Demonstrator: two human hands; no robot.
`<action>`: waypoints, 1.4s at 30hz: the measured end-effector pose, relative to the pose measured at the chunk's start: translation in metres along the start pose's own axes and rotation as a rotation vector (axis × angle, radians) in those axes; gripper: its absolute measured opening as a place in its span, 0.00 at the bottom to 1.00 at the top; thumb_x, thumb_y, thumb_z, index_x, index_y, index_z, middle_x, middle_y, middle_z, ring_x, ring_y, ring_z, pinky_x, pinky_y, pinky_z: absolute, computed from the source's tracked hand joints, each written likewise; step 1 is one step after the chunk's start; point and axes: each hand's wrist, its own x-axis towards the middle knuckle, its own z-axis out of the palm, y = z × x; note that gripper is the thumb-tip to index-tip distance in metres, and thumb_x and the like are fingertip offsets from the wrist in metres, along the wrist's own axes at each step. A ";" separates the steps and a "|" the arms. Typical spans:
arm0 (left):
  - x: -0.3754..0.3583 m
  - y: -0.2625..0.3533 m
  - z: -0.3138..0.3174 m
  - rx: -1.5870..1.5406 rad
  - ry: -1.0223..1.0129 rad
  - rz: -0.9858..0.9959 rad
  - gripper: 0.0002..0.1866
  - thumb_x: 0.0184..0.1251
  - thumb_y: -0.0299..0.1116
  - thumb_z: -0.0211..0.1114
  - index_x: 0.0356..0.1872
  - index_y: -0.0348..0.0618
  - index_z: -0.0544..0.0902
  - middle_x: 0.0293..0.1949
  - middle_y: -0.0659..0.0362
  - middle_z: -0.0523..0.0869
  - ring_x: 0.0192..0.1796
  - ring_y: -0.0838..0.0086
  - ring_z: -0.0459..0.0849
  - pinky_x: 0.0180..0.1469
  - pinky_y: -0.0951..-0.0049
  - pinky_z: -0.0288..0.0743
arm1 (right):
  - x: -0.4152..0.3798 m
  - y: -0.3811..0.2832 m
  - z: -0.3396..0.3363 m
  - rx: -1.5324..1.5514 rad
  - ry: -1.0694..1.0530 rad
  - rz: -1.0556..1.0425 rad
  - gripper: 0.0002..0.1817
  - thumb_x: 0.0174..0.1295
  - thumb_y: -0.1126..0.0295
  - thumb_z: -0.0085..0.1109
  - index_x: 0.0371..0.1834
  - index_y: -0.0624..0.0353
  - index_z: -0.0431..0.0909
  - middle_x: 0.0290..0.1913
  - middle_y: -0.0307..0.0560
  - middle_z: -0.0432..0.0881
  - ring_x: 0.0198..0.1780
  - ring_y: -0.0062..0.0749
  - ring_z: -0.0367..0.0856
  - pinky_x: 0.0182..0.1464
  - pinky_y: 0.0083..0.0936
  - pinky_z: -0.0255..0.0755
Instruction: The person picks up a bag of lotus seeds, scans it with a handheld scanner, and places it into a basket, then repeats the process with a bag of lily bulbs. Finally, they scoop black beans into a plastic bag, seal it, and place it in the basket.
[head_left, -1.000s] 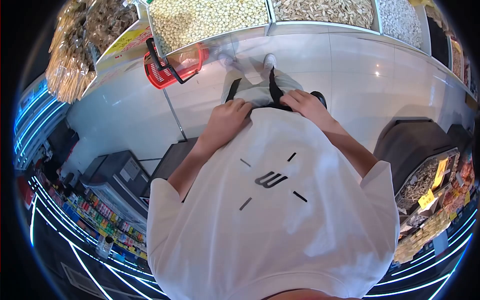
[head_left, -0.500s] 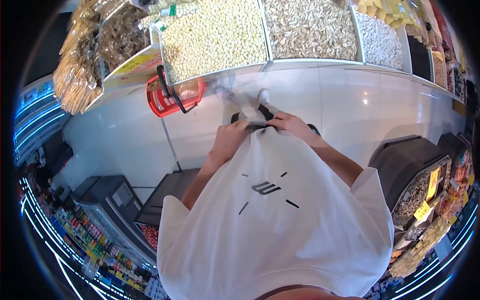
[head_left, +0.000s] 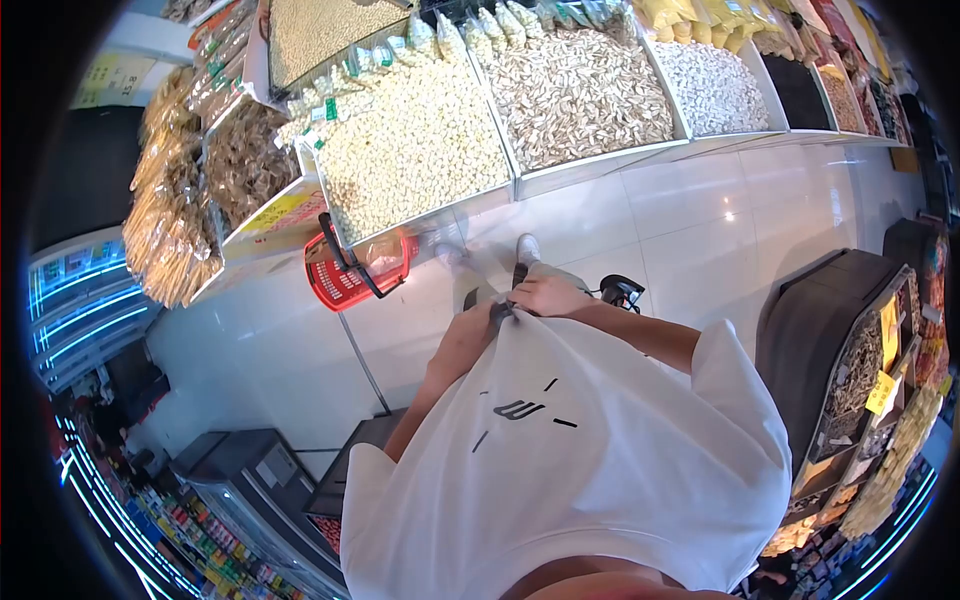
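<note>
Both my hands are together at the waist, at the lower hem of a white T-shirt (head_left: 600,440) with a black printed mark on its chest. My left hand (head_left: 468,338) is closed, its fingertips at a small dark strip (head_left: 501,312) of material by the hem. From the other side my right hand (head_left: 548,293) pinches the same spot, fingers bent inward. The hands nearly meet there, and they partly hide the strip. Below them show light trouser legs and a white shoe (head_left: 528,248).
A red shopping basket (head_left: 335,283) with a black handle stands on the tiled floor by open bins of pale dried goods (head_left: 420,140) and dried slices (head_left: 580,95). Dark display stands (head_left: 820,310) flank me. A black object (head_left: 621,292) shows beside my right forearm.
My hands have drawn closer together at the hem, and less of the dark strip shows. The view has tilted up and turned, bringing more of the bins into sight.
</note>
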 end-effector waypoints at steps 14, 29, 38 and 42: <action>-0.024 -0.065 0.031 0.162 -0.011 -0.152 0.11 0.61 0.27 0.53 0.44 0.41 0.75 0.34 0.43 0.82 0.39 0.47 0.81 0.40 0.57 0.73 | 0.010 -0.001 -0.009 0.397 -0.331 0.360 0.10 0.61 0.62 0.50 0.30 0.55 0.74 0.24 0.56 0.77 0.30 0.54 0.77 0.32 0.43 0.67; -0.036 -0.039 0.021 0.139 0.146 -0.252 0.10 0.63 0.35 0.54 0.39 0.41 0.79 0.26 0.43 0.81 0.33 0.48 0.81 0.37 0.54 0.73 | 0.016 0.005 -0.023 0.382 -0.446 0.246 0.12 0.62 0.61 0.49 0.31 0.58 0.74 0.27 0.57 0.78 0.32 0.56 0.76 0.37 0.45 0.68; -0.019 -0.049 0.021 0.228 -0.041 -0.125 0.10 0.64 0.33 0.51 0.40 0.38 0.73 0.30 0.42 0.80 0.36 0.46 0.79 0.38 0.52 0.72 | -0.009 0.012 -0.008 0.572 -0.201 0.286 0.15 0.64 0.59 0.49 0.45 0.55 0.78 0.37 0.48 0.80 0.41 0.48 0.76 0.45 0.38 0.69; -0.020 -0.054 0.012 0.070 -0.164 -0.021 0.14 0.64 0.33 0.51 0.46 0.35 0.69 0.35 0.41 0.80 0.41 0.47 0.79 0.42 0.55 0.71 | -0.011 0.022 0.007 0.516 -0.283 0.332 0.13 0.63 0.60 0.50 0.46 0.52 0.79 0.36 0.48 0.80 0.42 0.46 0.76 0.45 0.36 0.69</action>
